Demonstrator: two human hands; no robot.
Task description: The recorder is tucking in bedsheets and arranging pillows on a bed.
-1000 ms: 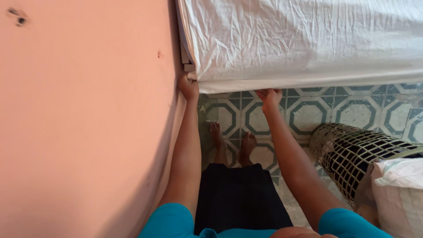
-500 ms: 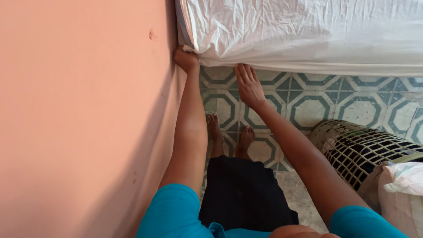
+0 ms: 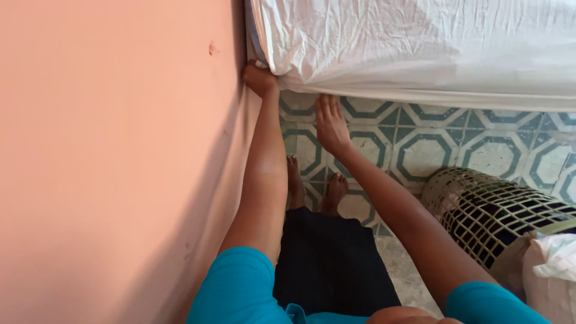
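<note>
Far left: pink wall (image 3: 114, 162), fills approx. a third of the view. L hand (image 3: 260, 78) sits right at the wall, at the bed corner, curled into a fist on the sheet (image 3: 420, 48) edge; looks clenched on the fabric, but the fingers are hidden under the corner, so can't tell exactly how much cloth it pinches. L arm runs straight down along the wall.

Next over: R hand (image 3: 330, 123), flat, fingers together & stretched out, tips at the lower edge of the sheet where it overhangs the floor (image 3: 432, 144); palm not closed on anything, fingertips seem to touch or slip just under the hem. Sheet is white, wrinkled, covers the bed across the whole top of the view, from the wall corner to the right edge.

Below hands: bare feet on patterned tile floor, dark skirt, teal sleeves.

Right: woven basket (image 3: 498, 210) lying on its side, white bag (image 3: 555, 270) beside it at the lower right corner.
</note>
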